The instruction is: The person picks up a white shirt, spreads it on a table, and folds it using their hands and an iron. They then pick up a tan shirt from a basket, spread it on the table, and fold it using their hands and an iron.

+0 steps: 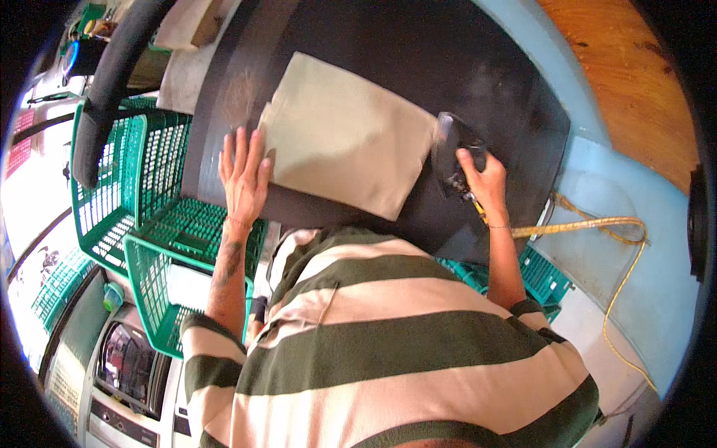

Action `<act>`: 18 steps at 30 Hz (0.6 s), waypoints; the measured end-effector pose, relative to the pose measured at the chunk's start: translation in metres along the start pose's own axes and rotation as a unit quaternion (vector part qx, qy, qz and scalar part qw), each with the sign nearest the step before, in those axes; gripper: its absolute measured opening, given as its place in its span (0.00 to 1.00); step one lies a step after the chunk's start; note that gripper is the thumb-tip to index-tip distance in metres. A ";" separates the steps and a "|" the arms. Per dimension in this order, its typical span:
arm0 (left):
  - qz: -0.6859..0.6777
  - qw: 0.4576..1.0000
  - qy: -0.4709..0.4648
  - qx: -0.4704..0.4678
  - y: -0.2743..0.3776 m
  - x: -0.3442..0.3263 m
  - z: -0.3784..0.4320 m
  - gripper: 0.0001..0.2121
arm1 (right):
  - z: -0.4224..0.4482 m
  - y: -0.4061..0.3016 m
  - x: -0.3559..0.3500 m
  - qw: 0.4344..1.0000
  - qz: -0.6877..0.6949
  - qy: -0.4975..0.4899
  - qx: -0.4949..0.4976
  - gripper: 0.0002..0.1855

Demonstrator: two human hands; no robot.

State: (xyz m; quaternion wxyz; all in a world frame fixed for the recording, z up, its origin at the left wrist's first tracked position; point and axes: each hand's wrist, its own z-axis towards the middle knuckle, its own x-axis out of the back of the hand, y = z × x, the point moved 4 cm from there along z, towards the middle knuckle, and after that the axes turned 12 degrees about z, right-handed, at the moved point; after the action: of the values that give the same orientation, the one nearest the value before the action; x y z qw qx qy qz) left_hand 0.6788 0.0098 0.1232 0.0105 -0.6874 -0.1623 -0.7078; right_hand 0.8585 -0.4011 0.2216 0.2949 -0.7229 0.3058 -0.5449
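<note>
A folded piece of beige fabric [347, 140] lies flat on the black ironing surface [448, 61] before me. A darker patch, perhaps shadow or damp, covers its lower middle part. My left hand [244, 173] rests palm down at the fabric's left edge, fingers stretched out and holding nothing. On the right, my right hand [485, 182] grips a dark clothes iron [448, 151] by its handle. The iron touches or nearly touches the fabric's right corner. Its underside is not visible.
A yellow braided cord [560, 228] runs from my right wrist across the light blue surface [599, 274]. Green plastic crates [162, 162] stand at the left. A dark padded bar [106, 106] reaches in from the upper left. Wood [622, 73] borders the upper right.
</note>
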 end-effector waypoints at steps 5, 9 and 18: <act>0.075 0.997 0.017 -0.021 0.012 -0.018 0.003 0.25 | -0.075 -0.009 -0.087 0.917 -0.233 -0.279 0.167 0.29; 0.079 0.996 0.043 -0.011 0.014 -0.010 0.001 0.26 | -0.078 0.024 -0.058 0.950 -0.179 -0.211 0.147 0.33; -0.115 0.965 0.082 0.222 -0.022 -0.032 -0.047 0.28 | 0.030 -0.028 -0.020 0.930 -0.189 0.103 0.297 0.26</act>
State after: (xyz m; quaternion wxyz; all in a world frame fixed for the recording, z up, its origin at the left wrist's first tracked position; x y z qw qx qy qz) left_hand 0.6298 0.0125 0.0873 0.0943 -0.5841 -0.3922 -0.7044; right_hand 0.8867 -0.3654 0.2238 0.3541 -0.5867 0.0164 -0.7281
